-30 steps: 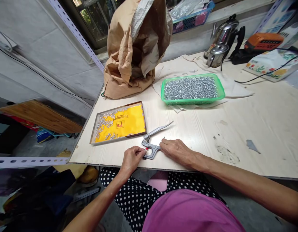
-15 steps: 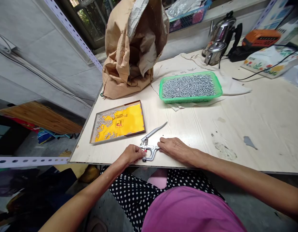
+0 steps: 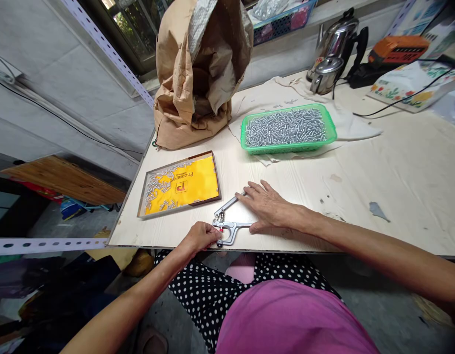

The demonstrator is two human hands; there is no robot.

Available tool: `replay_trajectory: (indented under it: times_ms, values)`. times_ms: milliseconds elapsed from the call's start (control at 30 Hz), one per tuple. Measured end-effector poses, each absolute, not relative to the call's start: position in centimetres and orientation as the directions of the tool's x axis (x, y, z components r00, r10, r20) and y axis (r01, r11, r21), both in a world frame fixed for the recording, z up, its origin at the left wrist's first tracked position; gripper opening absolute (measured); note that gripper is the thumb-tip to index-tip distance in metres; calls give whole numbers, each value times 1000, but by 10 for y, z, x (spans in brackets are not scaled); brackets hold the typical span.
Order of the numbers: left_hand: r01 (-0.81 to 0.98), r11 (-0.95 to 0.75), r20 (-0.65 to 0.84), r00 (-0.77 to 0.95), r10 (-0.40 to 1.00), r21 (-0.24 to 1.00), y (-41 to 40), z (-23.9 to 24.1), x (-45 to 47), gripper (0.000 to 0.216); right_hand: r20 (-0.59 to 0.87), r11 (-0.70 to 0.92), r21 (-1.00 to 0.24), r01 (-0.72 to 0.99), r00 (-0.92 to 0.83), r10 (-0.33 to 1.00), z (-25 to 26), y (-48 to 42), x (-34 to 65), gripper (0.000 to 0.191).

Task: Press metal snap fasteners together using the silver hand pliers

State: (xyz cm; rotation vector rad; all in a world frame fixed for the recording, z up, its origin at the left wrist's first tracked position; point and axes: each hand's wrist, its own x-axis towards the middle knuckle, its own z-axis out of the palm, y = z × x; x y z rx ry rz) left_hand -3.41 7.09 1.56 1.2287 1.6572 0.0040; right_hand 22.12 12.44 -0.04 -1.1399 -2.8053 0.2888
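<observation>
A pair of grey snap-fastener pliers (image 3: 232, 225) with a spring and a red part lies near the table's front edge, its handles spread apart. My left hand (image 3: 201, 236) is closed in a pinch at the jaw end; whatever sits between the fingertips is too small to make out. Over the handle ends, my right hand (image 3: 270, 206) has its fingers spread. Its fingertips reach the upper handle, and the thumb is at the end of the lower one. Beyond the pliers lies a shallow box (image 3: 198, 184) with a yellow bottom and small silver metal pieces, mostly at its left.
A green basket (image 3: 288, 149) full of silver metal pieces stands on a cloth further back. Behind the box is a large brown paper sack (image 3: 176, 108). A steel kettle (image 3: 340, 42), a small metal pot (image 3: 325, 76) and an orange-and-black device (image 3: 399, 49) stand at the back right.
My right hand has opened and moved up from the lower handle, its fingers now spread to the upper handle. My left hand remains pinched at the jaw.
</observation>
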Motion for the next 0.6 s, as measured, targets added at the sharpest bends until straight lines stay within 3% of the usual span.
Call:
replay_trajectory:
  times_ms: [100, 433, 600]
  values:
    - [706, 475, -702, 44, 710, 525, 70, 16, -33, 39, 16, 694, -207, 690, -707, 707, -2, 123, 220, 108]
    - [695, 483, -692, 29, 721, 533, 64, 21, -30, 42, 32, 689, -191, 699, -698, 716, 11, 117, 220, 81]
    - [777, 350, -589, 33, 808, 524, 60, 24, -28, 37, 20, 677, -213, 704, -690, 724, 16, 115, 221, 72]
